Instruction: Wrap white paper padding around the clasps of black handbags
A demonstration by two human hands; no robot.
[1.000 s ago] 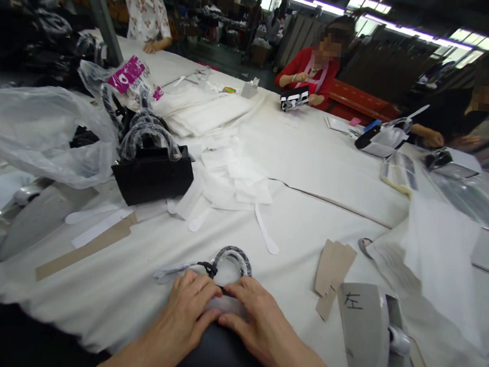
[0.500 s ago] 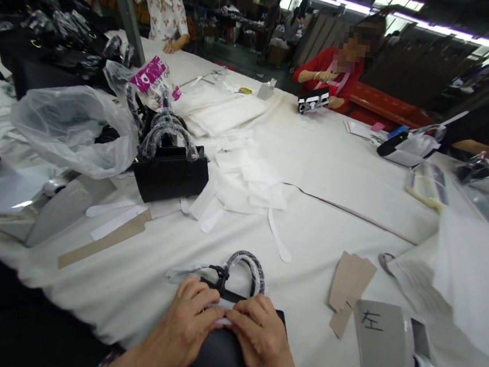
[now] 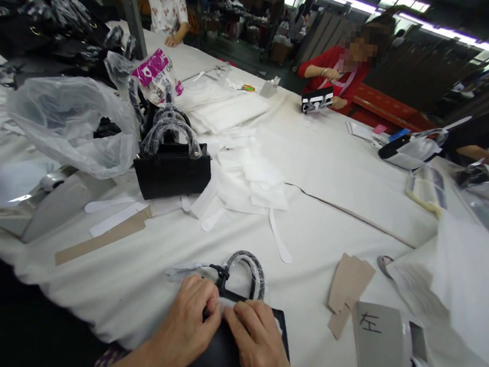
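Head view has us looking down at both hands on a small black handbag lying flat at the near edge of the white counter; our left hand and right hand press side by side on its upper edge, fingers curled down over a pale strip there, fingertips almost touching; neither hand is wrapped around anything, both bear flat on the bag; its wrapped handle arches up just beyond our fingers. Just right of the bag lie brown paper pieces and a grey tape dispenser; farther off to the left another black handbag stands upright with plastic-wrapped handles, beside a clear plastic bag; white paper strips are scattered between; other people sit at the far side of the counter.
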